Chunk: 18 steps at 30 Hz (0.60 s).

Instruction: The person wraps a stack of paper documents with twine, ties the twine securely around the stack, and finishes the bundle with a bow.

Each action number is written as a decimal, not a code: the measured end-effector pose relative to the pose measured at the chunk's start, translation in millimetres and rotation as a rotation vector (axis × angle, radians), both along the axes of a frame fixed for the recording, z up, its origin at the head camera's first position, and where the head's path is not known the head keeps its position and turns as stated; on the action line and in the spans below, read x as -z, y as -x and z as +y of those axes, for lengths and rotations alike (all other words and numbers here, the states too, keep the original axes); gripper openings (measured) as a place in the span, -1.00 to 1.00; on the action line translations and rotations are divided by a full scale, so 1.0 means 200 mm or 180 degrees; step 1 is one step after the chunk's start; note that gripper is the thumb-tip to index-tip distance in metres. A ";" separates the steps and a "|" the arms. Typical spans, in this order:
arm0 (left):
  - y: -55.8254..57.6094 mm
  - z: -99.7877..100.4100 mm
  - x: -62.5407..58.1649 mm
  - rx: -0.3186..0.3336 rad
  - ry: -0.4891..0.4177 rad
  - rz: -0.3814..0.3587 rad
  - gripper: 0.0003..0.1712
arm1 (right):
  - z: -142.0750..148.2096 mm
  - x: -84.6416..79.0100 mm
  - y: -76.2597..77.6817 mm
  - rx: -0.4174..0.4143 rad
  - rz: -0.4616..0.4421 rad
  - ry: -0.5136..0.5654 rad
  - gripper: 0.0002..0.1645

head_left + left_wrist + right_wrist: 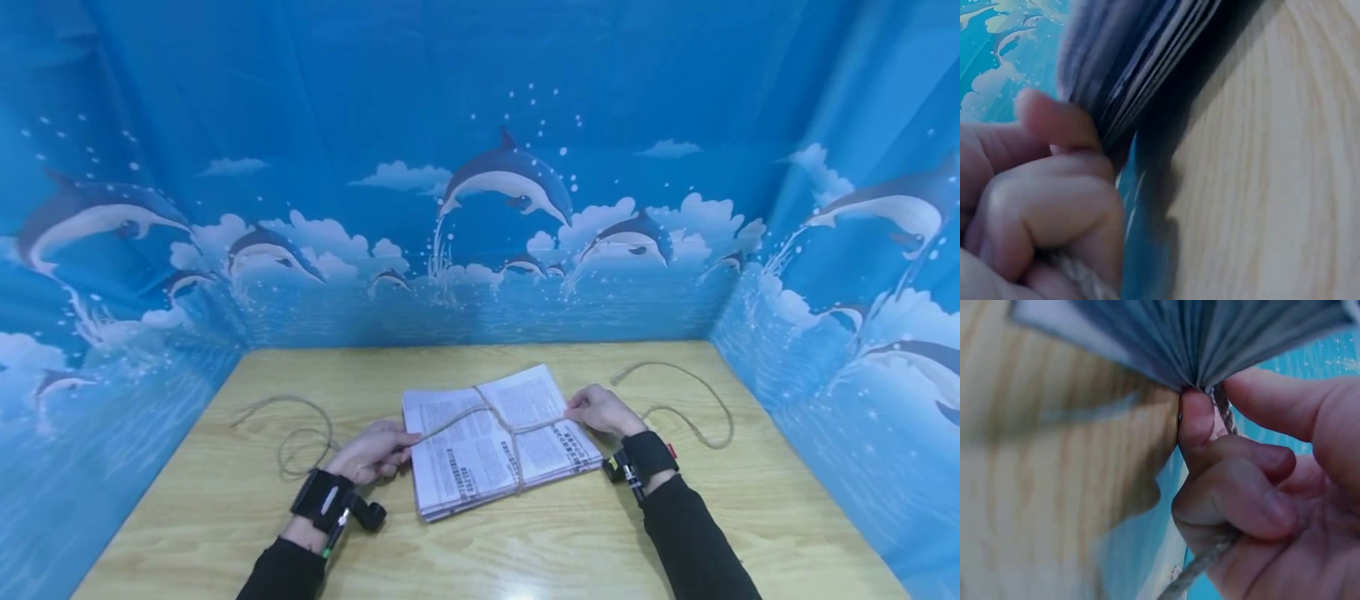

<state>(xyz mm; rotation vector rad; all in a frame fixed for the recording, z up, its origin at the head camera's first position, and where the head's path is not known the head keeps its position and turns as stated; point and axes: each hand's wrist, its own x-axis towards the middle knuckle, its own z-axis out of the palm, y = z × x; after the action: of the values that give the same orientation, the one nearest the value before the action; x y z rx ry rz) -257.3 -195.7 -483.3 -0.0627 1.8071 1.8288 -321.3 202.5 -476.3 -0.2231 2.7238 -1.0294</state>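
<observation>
A stack of folded newspapers (468, 454) lies at a slant on the table, with a thin twine (517, 468) wrapped round it. The strands meet near the middle of the top sheet and run out to both sides. At the stack's left edge my left hand (375, 450) grips one strand; the twine (1082, 278) shows between its curled fingers in the left wrist view. My right hand (602, 410) holds the other strand at the right edge, the twine (1204, 562) passing through its bent fingers. Its thumb and index fingertip touch the fanned paper edges (1191, 344).
Loose twine tails curl on the wooden table (577, 542), to the left of the left hand and to the right of the right hand. A blue dolphin-print curtain (480, 308) encloses the back and sides. Each wrist carries a black strap with a small camera.
</observation>
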 end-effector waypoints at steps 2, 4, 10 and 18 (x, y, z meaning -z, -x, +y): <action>0.00 0.01 -0.01 -0.0053 0.0207 0.0159 -0.78 | 0.00 0.00 0.00 0.0004 -0.0009 0.0001 -0.70; 0.00 0.02 -0.01 -0.0126 0.0468 0.0439 -0.68 | 0.01 0.00 0.00 -0.0026 -0.0016 0.0037 -0.69; 0.00 0.04 -0.03 -0.0251 0.1042 0.1070 -0.53 | 0.02 0.00 0.01 -0.0149 -0.0046 0.0289 -0.69; 0.02 0.02 -0.04 -0.0324 -0.0187 0.0715 -0.52 | 0.05 0.01 0.02 -0.0295 -0.0246 0.0568 -0.49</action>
<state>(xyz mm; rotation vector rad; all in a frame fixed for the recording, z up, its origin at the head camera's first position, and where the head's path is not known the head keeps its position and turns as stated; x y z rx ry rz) -261.3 -191.0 -475.4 0.0773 1.9306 2.0281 -325.2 213.5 -478.3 -0.3287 2.5287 -1.2282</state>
